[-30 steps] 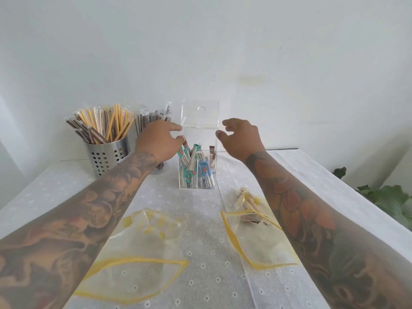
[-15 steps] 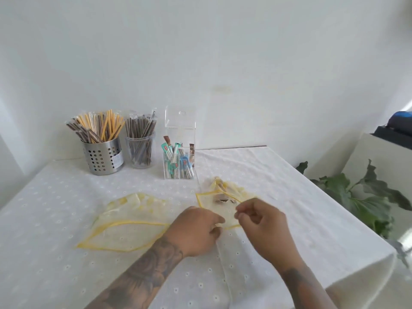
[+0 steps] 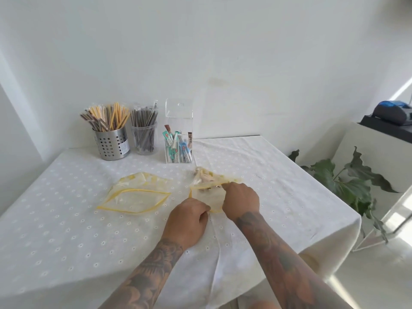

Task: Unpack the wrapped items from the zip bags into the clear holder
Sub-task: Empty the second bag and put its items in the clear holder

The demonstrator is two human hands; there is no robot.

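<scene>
A clear holder [image 3: 179,139] is standing upright in the upper middle of the frame, its tall transparent back panel rising above it. Wrapped items [image 3: 177,146] in teal, blue, white and brown wrappers are leaning upright inside it. Below it, right of centre, a zip bag [image 3: 208,195] with a yellow seal is lying open, with pale wrapped pieces [image 3: 204,176] bunching at its far end; what else is inside is too blurred to tell. To the left of centre, a second zip bag [image 3: 133,192] is lying flat, its yellow-edged mouth gaping open.
</scene>
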